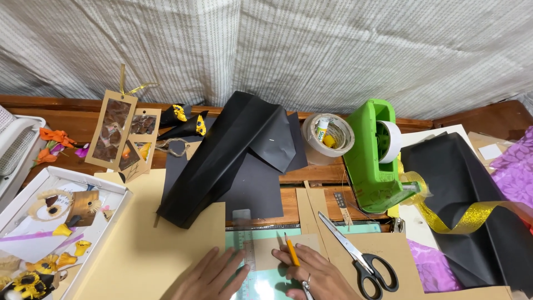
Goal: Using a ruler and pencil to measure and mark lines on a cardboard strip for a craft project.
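Head view, looking down at a cluttered wooden counter (pixel 288 201) backed by a pale striped curtain (pixel 311 44).

Left hand (pixel 214 275): palm down, fingers spread and flat. It presses on the tan card sheet (pixel 144 244) and its fingertips reach the clear ruler (pixel 244 250) lying on the green cutting mat (pixel 261 278).

Right hand (pixel 313 275): fingers pressed together, pinching a yellow pencil (pixel 291 251). The pencil tip points away from the person and touches a small kraft paper piece (pixel 277 250) that lies on the mat, just beside the ruler. There is a ring on 1 finger.

Surroundings:
- Scissors (pixel 361 258) with black handles lie shut, just right of the right hand, on brown card.
- Green tape dispenser (pixel 373 155) with a white tape roll stands behind the scissors.
- Roll of tan tape (pixel 327 139) sits left of the dispenser; a glue stick stands inside it.
- Folded black paper (pixel 222 155) lies diagonally across the middle, over further black sheets.
- More black paper (pixel 472 205) at right, with a gold glitter ribbon (pixel 461 219) draped across it and purple patterned paper (pixel 516 166) beside it.
- 2 kraft bookmarks (pixel 119 133) with pressed-flower windows lean at back left.
- White tray (pixel 119 208) at left holds small paper sunflowers and scraps.
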